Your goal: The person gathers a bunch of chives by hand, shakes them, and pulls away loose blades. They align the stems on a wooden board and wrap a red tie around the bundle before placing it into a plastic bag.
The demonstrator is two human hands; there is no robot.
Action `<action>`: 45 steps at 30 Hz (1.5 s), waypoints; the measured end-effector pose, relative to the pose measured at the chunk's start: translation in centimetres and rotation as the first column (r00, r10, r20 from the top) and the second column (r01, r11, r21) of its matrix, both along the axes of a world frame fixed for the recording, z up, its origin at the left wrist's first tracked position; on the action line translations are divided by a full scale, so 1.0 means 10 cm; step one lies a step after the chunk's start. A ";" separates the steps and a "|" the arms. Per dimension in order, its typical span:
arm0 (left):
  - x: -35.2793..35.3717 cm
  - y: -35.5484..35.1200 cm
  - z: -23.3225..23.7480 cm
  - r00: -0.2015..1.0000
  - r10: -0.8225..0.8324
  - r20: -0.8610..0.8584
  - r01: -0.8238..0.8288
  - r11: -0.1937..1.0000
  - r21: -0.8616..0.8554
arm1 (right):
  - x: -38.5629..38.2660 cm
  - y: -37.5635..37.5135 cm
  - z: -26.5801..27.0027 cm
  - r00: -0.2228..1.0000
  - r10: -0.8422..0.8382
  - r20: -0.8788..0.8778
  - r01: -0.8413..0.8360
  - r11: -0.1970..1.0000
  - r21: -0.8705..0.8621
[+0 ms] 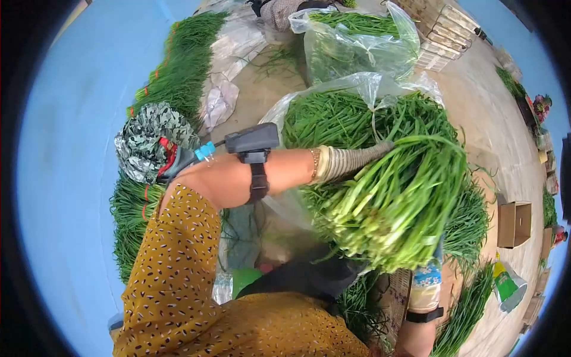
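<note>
A big loose bunch of garlic chives (392, 202), pale stems toward me and leaves bent over the far side, is held up between my hands. My left hand (377, 151), in a grey ribbed glove, reaches across from the left; its fingers go out of sight under the leaves. From the lower right, my right hand (435, 259) comes up against the stem side, mostly hidden behind the bunch, with a blue patterned cuff and a pale glove below it. Just beyond is an open clear plastic bag (363, 89) packed with more greens.
A second filled plastic bag (357, 56) stands farther back. Banded bundles of greens (184, 65) line the left side, near a person in a camouflage hat (151, 140). Loose greens (467, 312) lie at lower right, near a cardboard box (514, 224). Stacked crates (446, 35) are at the back.
</note>
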State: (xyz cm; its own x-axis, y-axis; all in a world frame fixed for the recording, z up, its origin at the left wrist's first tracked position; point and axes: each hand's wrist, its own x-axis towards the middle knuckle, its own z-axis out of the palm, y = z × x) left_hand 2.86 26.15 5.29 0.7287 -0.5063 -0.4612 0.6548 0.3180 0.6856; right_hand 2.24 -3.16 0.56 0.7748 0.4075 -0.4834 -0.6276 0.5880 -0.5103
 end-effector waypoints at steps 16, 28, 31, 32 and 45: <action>0.09 -0.06 -0.59 0.994 -0.112 -0.015 0.100 0.932 -0.348 | 0.01 -0.08 -0.30 0.988 0.009 -0.155 -0.017 0.998 -0.054; -0.11 0.22 0.41 0.881 -0.068 0.468 -0.164 0.884 0.437 | -0.19 0.20 -0.10 0.940 0.096 0.328 -0.177 0.958 0.226; -0.09 0.41 0.68 0.856 -0.006 0.517 -0.320 0.779 0.538 | -0.01 0.41 -0.04 0.851 0.113 0.513 -0.186 0.978 0.093; -0.11 0.48 0.77 0.843 0.008 0.538 -0.363 0.746 0.558 | 0.09 0.46 -0.14 0.789 0.112 0.604 -0.216 0.971 0.103; -1.02 0.53 2.02 0.651 0.007 0.759 -0.625 0.572 0.531 | 0.11 0.03 2.05 0.834 0.137 0.534 -0.270 0.946 0.179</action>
